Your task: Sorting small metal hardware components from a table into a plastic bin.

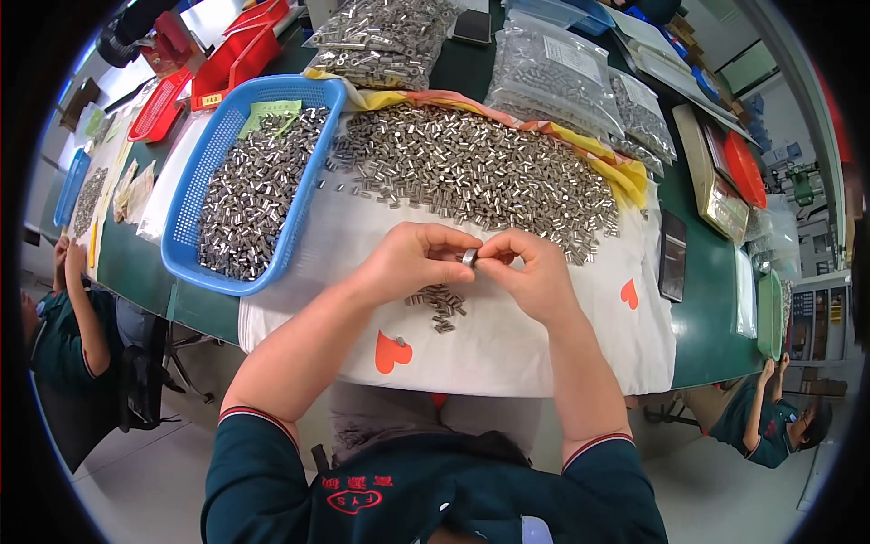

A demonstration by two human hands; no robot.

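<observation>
Over the white cloth, my left hand and my right hand meet fingertip to fingertip. Both are closed in a pinch on a small shiny metal cylinder, partly covered by the fingers. Below my left fingers lies a small group of metal cylinders. Just beyond my hands spreads a wide heap of similar metal cylinders. To the left, a blue plastic basket holds many more, with a green paper slip on top.
Yellow and orange cloth borders the heap's far side. Behind it stand clear bags of metal parts and another large bag. A dark phone lies at right on the green table. Red bins stand back left. People sit at both sides.
</observation>
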